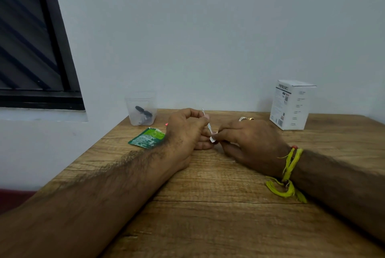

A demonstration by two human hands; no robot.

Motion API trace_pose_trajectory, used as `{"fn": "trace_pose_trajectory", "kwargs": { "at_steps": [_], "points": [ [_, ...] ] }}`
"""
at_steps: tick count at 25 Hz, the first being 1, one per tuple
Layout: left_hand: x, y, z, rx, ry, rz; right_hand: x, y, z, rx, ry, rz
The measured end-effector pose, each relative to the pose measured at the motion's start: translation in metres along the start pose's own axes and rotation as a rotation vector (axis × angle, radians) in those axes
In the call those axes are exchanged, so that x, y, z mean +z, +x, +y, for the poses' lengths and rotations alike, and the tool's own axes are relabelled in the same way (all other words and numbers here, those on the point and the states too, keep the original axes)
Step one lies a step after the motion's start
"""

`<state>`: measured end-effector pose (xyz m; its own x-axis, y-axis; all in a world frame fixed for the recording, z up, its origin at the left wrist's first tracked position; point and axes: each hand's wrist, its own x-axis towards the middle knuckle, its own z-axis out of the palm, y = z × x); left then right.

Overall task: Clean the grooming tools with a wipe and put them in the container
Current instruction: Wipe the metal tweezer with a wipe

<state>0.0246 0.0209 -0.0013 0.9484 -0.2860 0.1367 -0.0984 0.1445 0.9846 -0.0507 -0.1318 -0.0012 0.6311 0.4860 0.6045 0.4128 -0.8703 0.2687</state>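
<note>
Partway, I judge: dark tools [143,112] already lie in the container [140,110]. The left hand [187,130] pinches a thin tool [208,124] while the right hand [250,141] pinches the wipe [213,138] on its lower end.

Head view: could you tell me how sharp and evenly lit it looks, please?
Head view: soft, dim, even light; the left hand casts faint shadow on the table; print on the white box is blurred; the window frame leans from wide-angle distortion.

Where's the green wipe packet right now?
The green wipe packet lies flat on the table, just left of the left hand, in front of the clear container.
</note>
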Motion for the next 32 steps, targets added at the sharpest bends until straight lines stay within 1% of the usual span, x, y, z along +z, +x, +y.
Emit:
{"fn": "trace_pose_trajectory", "kwargs": {
  "at_steps": [4,5,6,9,10,11,13,15,18,21,26,30,32],
  "points": [
    [0.001,-0.002,0.002,0.014,-0.018,0.003,0.004,0.0,0.0,0.022,0.033,-0.059],
    [0.001,-0.003,0.002,0.021,-0.029,-0.001,0.005,-0.001,0.0,0.04,0.064,-0.053],
    [0.001,-0.003,0.003,0.03,-0.039,-0.006,0.006,-0.001,0.001,0.074,0.132,0.005],
    [0.0,-0.004,0.004,0.05,-0.056,-0.013,0.01,-0.001,0.01,0.26,0.382,0.361],
    [0.0,-0.004,0.003,0.058,-0.061,-0.008,0.011,0.0,0.012,0.324,0.409,0.434],
    [0.001,-0.003,0.003,0.067,-0.066,-0.003,0.012,0.001,0.014,0.375,0.416,0.467],
    [0.004,-0.003,0.002,0.076,-0.03,0.004,0.014,0.002,0.015,0.426,0.416,0.465],
    [0.007,-0.003,0.001,0.069,0.059,-0.006,0.015,0.002,0.014,0.431,0.43,0.436],
    [0.01,-0.005,-0.002,0.069,0.139,-0.076,0.014,0.002,0.013,0.403,0.421,0.423],
    [0.011,-0.009,-0.004,0.108,0.189,-0.16,0.012,0.002,0.012,0.401,0.36,0.46],
    [0.008,-0.01,-0.003,0.131,0.138,-0.204,0.013,0.003,0.011,0.308,0.199,0.395],
    [0.007,-0.014,-0.001,0.155,0.072,-0.214,0.013,0.005,0.012,0.27,0.135,0.405],
    [0.007,-0.015,-0.001,0.163,0.056,-0.202,0.013,0.005,0.011,0.228,0.106,0.378]
  ]
}}
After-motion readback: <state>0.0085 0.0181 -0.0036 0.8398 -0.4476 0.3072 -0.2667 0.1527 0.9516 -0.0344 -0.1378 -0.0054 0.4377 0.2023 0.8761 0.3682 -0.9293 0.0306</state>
